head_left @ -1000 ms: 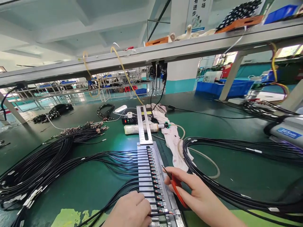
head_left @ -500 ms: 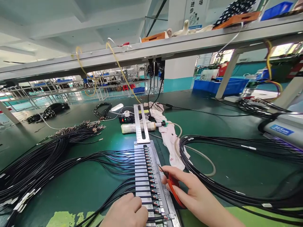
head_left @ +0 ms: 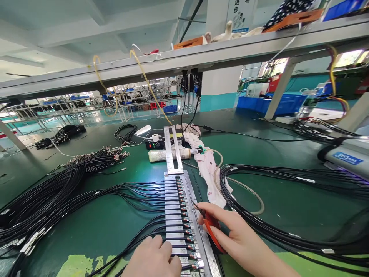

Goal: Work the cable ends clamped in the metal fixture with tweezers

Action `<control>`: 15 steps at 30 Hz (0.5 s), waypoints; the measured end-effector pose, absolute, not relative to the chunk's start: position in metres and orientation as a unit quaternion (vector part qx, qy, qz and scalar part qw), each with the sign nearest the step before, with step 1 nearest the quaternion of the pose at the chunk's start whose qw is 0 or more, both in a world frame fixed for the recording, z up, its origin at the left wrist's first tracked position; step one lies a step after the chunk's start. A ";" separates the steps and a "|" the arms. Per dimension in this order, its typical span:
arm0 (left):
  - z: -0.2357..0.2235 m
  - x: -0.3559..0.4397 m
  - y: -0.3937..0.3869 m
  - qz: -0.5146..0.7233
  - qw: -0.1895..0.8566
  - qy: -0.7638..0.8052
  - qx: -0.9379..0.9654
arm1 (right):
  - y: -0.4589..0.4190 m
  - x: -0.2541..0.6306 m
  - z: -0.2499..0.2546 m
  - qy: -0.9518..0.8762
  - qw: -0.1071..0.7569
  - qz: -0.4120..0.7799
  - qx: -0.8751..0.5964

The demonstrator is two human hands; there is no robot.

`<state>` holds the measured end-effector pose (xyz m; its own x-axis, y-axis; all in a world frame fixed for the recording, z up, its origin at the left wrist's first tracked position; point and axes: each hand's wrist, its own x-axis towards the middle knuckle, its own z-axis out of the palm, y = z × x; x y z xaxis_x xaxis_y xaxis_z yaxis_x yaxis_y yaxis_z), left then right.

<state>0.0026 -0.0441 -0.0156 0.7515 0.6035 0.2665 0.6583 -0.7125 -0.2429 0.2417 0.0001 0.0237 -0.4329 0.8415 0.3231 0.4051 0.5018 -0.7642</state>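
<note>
Comparing with a second ago, I see my left hand point(head_left: 152, 258) has slid nearer along the jig point(head_left: 184, 219), fingers flat on a cable point(head_left: 135, 240) at its near end, not clasping it. My right hand point(head_left: 230, 234) stays closed on the red tweezers point(head_left: 211, 229), tips beside the connectors, barely moved.

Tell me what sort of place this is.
Most likely a cable-assembly factory line: black cables sit in a metal jig on a green bench, with more benches and racks behind.
</note>
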 end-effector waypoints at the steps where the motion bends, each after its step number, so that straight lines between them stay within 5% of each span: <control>1: -0.016 0.003 -0.044 -0.081 0.165 -0.345 -0.921 | 0.000 0.241 0.024 -0.789 0.358 0.305 -0.394; 15: 0.016 -0.002 -0.034 -0.250 0.281 -0.350 -0.858 | -0.005 0.237 0.008 -0.751 0.351 0.376 -0.413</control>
